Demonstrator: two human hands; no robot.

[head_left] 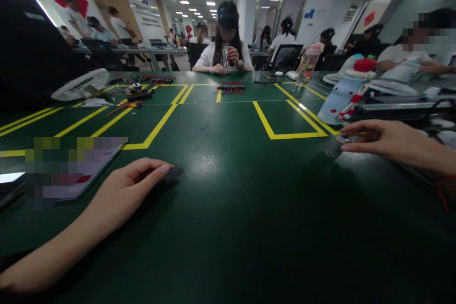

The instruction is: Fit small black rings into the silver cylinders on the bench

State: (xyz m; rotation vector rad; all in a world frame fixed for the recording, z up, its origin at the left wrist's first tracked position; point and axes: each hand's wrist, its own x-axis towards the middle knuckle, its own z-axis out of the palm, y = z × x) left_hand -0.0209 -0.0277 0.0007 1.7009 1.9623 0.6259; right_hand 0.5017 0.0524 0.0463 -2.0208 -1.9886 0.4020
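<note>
My right hand [377,137] grips a small silvery cylinder [334,147] by its upper end, between thumb and fingers. The cylinder is tilted, close to the green table, and its exact kind is not clear. To the left, my left hand [137,181] rests low over the table with thumb and fingers pressed together. A dark, flat, roundish patch [174,174] shows at those fingertips; I cannot tell whether it is a thin object or a shadow. A phone-like flat device [107,164], partly blurred, lies beside my left wrist.
The green table [228,228] bears yellow tape lines. Near my right hand stands a light-blue bottle [337,97] with a red top; a clear bottle [308,69] is behind it. Wired parts [231,87] lie before a person sitting opposite. A white fan [81,85] lies left.
</note>
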